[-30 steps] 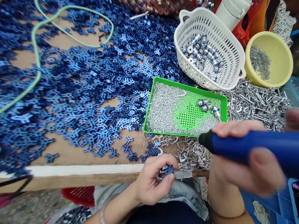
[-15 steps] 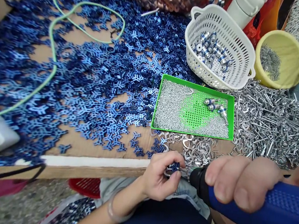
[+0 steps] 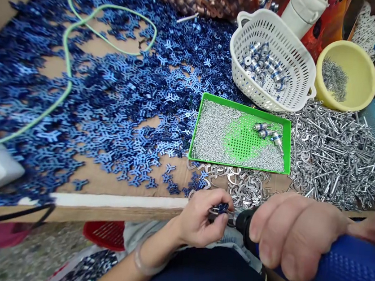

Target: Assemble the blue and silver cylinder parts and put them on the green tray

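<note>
My left hand (image 3: 200,221), at the table's front edge, pinches a small blue three-armed metal piece (image 3: 222,208) with a curved silver part beside it. Wrapped around a blue electric screwdriver (image 3: 351,276) is my right hand (image 3: 298,236). The tool's black nose (image 3: 244,223) points left at the pinched piece. Its tip meets the piece or lies very close; fingers and blur hide the exact contact. Just beyond my hands lie loose curved silver clips (image 3: 248,188) and a few blue three-armed pieces (image 3: 171,181).
Behind my hands sits a green tray (image 3: 290,147) of tiny silver parts. Farther back stand a white basket (image 3: 308,71) of cylindrical fittings and a yellow bowl (image 3: 359,83). Silver bolts (image 3: 338,153) pile up right; blue pieces (image 3: 111,95) and a pale green cord (image 3: 68,61) spread left.
My right hand and the screwdriver have shifted slightly left, the tool tilting a little more. My left hand keeps its pinch in nearly the same spot. The view has moved slightly.
</note>
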The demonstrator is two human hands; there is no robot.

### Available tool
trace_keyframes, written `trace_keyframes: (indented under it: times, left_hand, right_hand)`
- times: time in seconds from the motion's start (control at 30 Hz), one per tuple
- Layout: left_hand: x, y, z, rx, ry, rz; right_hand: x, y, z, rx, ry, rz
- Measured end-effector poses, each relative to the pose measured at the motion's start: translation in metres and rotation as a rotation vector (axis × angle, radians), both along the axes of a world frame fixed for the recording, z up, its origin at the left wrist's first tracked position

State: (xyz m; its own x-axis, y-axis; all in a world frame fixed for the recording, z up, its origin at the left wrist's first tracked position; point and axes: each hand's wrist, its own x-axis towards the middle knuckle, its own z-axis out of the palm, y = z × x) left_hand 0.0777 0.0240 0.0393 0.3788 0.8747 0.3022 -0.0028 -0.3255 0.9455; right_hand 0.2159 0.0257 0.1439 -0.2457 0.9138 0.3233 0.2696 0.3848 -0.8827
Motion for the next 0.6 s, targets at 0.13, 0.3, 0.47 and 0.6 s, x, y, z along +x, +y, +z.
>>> trace_keyframes:
  times: [0.13, 0.3, 0.47, 0.6]
  left_hand:
    - [0.0, 0.003, 0.004, -0.002, 0.023, -0.052]
    - [-0.011, 0.007, 0.001, -0.048, -0.134, 0.052]
    - [-0.027, 0.014, 0.012, -0.18, -0.652, 0.198]
    - [-0.052, 0.0, 0.027, -0.223, -0.665, 0.378]
  right_hand:
    - [0.013, 0.013, 0.007, -0.051, 0.181, -0.013]
    - [0.034, 0.031, 0.015, 0.118, 0.259, -0.363]
    - [0.076, 0.072, -0.01, 0.446, 0.327, -0.809]
    - [0.111, 0.084, -0.029, 0.521, 0.279, -0.809]
